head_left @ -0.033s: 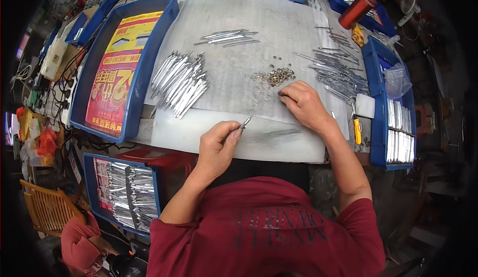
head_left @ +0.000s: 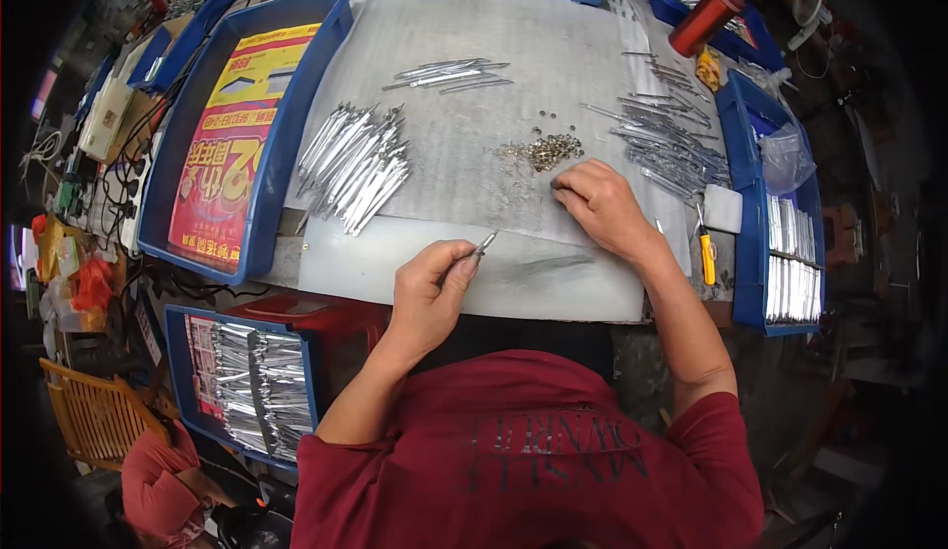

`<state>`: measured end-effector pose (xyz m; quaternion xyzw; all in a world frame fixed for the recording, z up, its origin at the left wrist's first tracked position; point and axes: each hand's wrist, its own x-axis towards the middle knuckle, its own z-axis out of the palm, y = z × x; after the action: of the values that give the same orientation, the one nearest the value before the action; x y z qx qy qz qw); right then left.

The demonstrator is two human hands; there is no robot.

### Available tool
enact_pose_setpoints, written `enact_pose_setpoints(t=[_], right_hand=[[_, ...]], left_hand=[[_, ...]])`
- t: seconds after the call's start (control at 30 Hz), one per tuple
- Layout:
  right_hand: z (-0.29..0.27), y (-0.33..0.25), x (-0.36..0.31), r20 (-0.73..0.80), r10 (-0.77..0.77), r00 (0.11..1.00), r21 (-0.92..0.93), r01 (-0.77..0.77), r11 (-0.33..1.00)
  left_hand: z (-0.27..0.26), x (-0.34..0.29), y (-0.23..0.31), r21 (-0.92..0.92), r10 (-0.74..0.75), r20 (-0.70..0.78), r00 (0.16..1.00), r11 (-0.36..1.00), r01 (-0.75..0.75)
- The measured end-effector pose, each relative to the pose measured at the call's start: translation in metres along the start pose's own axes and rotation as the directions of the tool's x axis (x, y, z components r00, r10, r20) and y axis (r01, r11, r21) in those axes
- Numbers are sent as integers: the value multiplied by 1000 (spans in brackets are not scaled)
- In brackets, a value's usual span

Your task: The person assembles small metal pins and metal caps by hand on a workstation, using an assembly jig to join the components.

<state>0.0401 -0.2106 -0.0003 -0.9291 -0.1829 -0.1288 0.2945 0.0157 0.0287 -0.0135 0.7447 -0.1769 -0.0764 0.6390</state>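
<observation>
My left hand [head_left: 431, 290] is closed round a thin silvery metal strip [head_left: 487, 243], whose tip pokes out past thumb and forefinger; the rest is hidden in the palm. Just below a heap of tiny brass-coloured rings [head_left: 557, 152], my right hand [head_left: 604, 209] has its fingers pinched together close over the sheet. A small dark bit shows at those fingertips, too small to name. Shiny metal strips [head_left: 357, 164] lie piled left of the rings, with a smaller group [head_left: 449, 74] farther back. Another pile of greyer strips [head_left: 671, 144] lies to the right.
A blue tray [head_left: 265, 203] lined with printed paper stands at left, another blue tray [head_left: 754, 243] with stacked strips at right. A yellow-handled tool [head_left: 708, 260] lies beside a white block [head_left: 723, 208]. Below left, a blue bin [head_left: 178, 352] holds strips. A red cylinder [head_left: 707, 19] stands far right.
</observation>
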Motion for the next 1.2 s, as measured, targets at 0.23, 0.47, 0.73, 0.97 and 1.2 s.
enact_pose_setpoints(t=[0.23, 0.47, 0.73, 0.97, 1.2], right_hand=[[5, 6, -3, 54, -17, 998, -104, 22, 994], [11, 1, -1, 81, -94, 992, -193, 108, 975], [8, 10, -2, 175, -83, 981, -146, 109, 983], [9, 11, -1, 166, -127, 978, -155, 153, 976], [10, 9, 3, 202, -213, 956, -247, 260, 933]], left_hand=[[0, 0, 0, 19, -8, 12, 1000, 1000, 8], [2, 0, 1, 6, -30, 19, 999, 1000, 30], [1, -1, -4, 12, 8, -27, 1000, 1000, -7], [3, 0, -2, 0, 5, -19, 1000, 1000, -5], [5, 4, -2, 2, -19, 25, 999, 1000, 19]])
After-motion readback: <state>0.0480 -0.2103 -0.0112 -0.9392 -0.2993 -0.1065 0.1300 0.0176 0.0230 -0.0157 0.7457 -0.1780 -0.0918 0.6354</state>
